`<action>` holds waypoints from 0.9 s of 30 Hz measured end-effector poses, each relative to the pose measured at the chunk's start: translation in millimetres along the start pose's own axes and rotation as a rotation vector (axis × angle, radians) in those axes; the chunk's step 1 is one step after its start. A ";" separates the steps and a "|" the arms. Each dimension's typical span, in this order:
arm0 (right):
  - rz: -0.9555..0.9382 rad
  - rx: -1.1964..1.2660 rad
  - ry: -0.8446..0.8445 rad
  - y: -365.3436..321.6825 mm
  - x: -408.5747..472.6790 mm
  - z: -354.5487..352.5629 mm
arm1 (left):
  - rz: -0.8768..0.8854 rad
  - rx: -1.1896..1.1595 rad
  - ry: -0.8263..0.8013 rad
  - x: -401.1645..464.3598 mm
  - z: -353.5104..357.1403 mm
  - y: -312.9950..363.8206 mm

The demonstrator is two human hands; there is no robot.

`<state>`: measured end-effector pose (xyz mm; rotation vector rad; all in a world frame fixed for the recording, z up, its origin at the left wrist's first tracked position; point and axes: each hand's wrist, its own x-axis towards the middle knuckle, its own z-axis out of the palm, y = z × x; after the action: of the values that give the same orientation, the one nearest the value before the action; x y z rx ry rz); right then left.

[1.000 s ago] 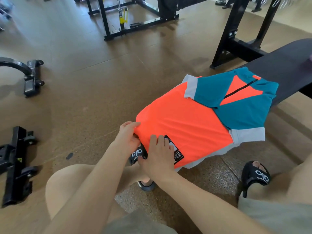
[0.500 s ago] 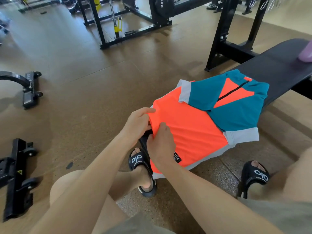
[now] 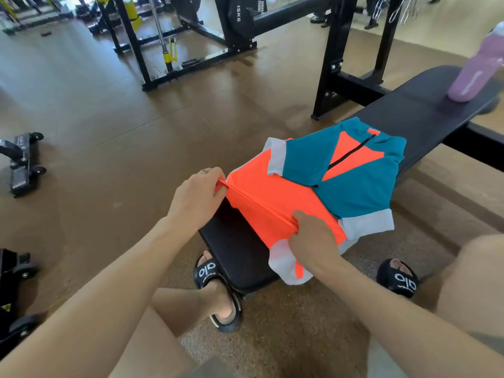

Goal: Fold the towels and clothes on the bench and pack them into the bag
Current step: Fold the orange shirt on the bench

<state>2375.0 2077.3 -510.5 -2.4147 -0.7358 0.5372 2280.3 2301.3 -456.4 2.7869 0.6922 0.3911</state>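
Observation:
An orange, teal and pale grey shirt (image 3: 313, 181) lies on the black gym bench (image 3: 240, 249), its sleeves folded across the front. The shirt's near hem is lifted into a taut orange edge between my hands. My left hand (image 3: 199, 197) pinches that edge at its left end. My right hand (image 3: 313, 236) grips the same edge at its right end, near a grey and orange flap that hangs off the bench side. No bag and no towel are in view.
A purple bottle (image 3: 477, 66) stands at the bench's far end. A black rack (image 3: 354, 64) rises behind the bench. A black wheeled frame (image 3: 21, 159) sits on the floor at left. My feet in black sandals (image 3: 215, 285) flank the bench.
Both hands lifted the shirt's near hem up off the bench end and moved apart along it. The logo patch has turned out of sight and the black bench pad now shows.

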 end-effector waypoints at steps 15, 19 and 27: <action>0.060 0.028 -0.137 86.1 29.7 -107.4 | -0.036 -0.057 0.067 97.7 33.0 73.1; 0.108 0.034 -0.280 110.1 62.6 -146.6 | 0.158 0.122 0.031 135.9 42.3 92.1; 0.209 -0.005 -0.337 163.5 133.8 -212.9 | 0.417 0.514 -0.079 242.3 77.6 139.7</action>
<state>2649.2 1961.5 -474.3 -2.4485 -0.6195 1.0466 2569.7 2285.9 -439.7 3.4195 0.2008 0.1893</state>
